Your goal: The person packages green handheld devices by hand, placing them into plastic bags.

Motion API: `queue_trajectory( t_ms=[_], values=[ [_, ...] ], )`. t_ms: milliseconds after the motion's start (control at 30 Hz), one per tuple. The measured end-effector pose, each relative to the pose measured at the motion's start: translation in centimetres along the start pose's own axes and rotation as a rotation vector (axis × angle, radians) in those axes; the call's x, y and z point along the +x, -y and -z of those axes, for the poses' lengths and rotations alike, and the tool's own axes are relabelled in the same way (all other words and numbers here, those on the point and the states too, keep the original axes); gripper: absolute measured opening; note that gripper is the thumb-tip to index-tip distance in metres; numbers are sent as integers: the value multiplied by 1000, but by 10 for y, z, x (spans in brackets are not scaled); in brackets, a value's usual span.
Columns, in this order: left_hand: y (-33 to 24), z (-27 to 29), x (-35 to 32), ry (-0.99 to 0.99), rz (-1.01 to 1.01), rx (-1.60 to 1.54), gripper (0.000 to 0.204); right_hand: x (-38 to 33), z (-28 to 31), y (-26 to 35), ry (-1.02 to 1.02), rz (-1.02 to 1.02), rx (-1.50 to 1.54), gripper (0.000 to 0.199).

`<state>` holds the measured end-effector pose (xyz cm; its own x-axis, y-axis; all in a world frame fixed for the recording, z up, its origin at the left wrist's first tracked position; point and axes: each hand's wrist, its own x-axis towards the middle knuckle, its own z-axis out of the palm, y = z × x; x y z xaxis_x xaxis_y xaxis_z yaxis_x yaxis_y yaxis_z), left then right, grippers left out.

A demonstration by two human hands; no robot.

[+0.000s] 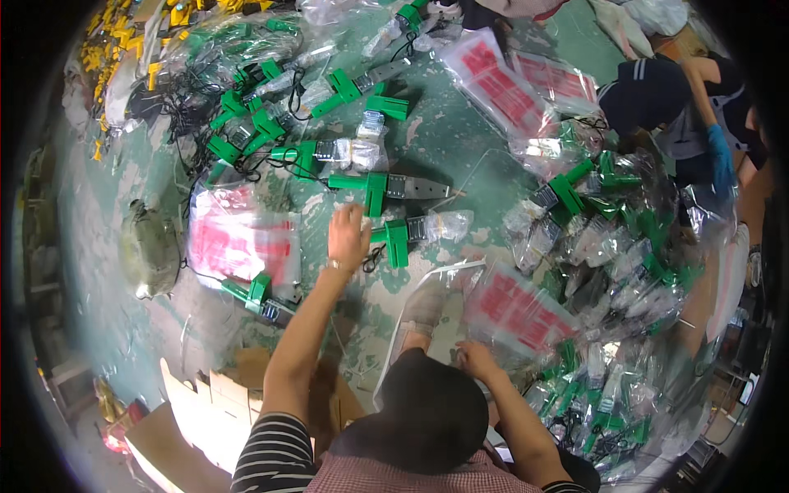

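Green plastic shapes the handle of the nearest tool (397, 243), which lies on the worn, flaking floor (427, 90) just right of the left hand (349, 237). That hand has its fingers bent and drawn together beside the handle's end; whether it grips anything, I cannot tell. The tool's metal end points right inside a clear wrapper (448, 225), and a black cord (375, 259) curls below the handle. Another green tool (376, 194) lies just beyond, its blade bare. The right hand (475, 360) is loosely curled near a clear bag with red print (518, 308) — a hold on its edge cannot be made out. More red-printed bags (246, 234) lie left of the left hand. Far right, a co-worker's blue-gloved hand (721, 160) reaches down by heaped wrapped tools (608, 238).
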<state>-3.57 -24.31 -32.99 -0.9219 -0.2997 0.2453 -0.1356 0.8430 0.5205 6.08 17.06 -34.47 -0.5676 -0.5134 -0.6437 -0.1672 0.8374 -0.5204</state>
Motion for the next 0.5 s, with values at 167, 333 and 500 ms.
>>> queue_trajectory(
  t_ms=[167, 333, 500],
  values=[
    [93, -34, 110, -100, -36, 512, 43, 48, 52, 8, 21, -38, -45, 28],
    [135, -24, 159, 371, 201, 631, 68, 84, 99, -8, -90, 96, 35, 34],
    [143, -1, 162, 554, -38, 685, 58, 161, 222, 72, -152, 160, 1, 51]
  ],
)
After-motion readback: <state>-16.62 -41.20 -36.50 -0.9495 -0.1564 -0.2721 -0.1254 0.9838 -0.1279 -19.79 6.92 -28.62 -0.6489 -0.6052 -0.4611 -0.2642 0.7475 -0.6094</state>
